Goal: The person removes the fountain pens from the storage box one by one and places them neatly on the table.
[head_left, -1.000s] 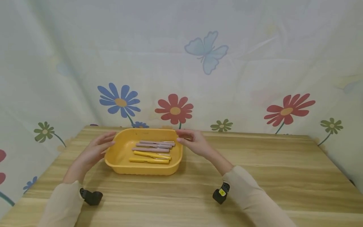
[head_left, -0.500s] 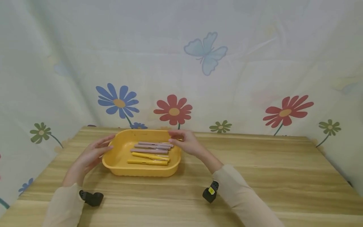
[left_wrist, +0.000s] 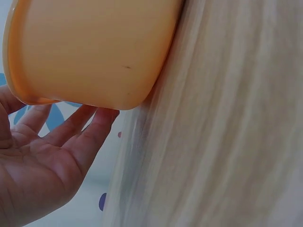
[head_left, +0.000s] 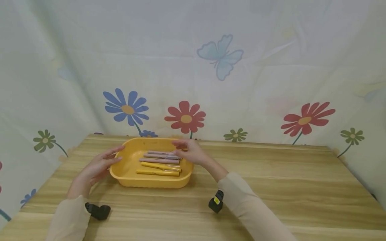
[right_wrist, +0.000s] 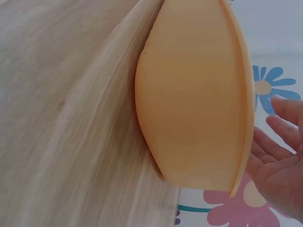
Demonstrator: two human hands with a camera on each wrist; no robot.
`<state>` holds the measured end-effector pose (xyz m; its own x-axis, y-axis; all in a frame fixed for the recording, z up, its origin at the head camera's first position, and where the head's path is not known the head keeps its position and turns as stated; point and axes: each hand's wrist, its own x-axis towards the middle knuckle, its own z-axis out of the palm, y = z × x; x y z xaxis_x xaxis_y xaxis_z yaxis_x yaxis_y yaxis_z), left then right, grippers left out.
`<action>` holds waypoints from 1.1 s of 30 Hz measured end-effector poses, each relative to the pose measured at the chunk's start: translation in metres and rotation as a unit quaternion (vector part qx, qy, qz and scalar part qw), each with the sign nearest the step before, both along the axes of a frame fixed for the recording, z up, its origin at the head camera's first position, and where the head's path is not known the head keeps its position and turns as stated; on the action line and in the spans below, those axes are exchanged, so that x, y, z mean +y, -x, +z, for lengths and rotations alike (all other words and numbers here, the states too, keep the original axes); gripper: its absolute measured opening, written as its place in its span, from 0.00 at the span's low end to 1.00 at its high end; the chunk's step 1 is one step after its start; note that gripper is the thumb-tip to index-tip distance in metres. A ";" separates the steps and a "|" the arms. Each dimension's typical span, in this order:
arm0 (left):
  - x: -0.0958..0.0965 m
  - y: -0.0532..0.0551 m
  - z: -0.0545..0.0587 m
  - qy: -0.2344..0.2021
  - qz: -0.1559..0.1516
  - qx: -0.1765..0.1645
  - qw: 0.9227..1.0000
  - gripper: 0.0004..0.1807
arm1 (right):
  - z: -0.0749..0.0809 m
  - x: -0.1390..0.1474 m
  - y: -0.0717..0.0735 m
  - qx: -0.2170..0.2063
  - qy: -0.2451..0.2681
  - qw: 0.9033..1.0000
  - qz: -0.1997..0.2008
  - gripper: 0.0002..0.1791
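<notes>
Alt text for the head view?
A person's left hand holds a yellow rounded plastic tray on a wood-grain table; the right hand is over its right end. Inside lie three slim mauve pens and two yellow pens.

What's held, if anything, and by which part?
Left grip holds the yellow tray by its left end, thumb over the rim. Right grip, over the right ends of the mauve pens, shows no hold; contact unclear.

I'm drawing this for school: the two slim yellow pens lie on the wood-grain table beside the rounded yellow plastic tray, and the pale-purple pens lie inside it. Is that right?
Not quite: the slim yellow pens aren't on the wood-grain table; the head view shows both inside the rounded yellow plastic tray, with the pale-purple pens.
</notes>
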<state>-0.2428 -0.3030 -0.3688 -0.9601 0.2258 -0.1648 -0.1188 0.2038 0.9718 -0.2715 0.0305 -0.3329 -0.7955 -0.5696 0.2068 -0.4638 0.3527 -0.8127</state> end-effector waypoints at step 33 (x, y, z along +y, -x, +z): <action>0.002 -0.001 -0.001 -0.019 0.013 -0.005 1.000 0.34 | -0.020 -0.042 0.033 0.093 -0.253 0.962 -0.049 0.09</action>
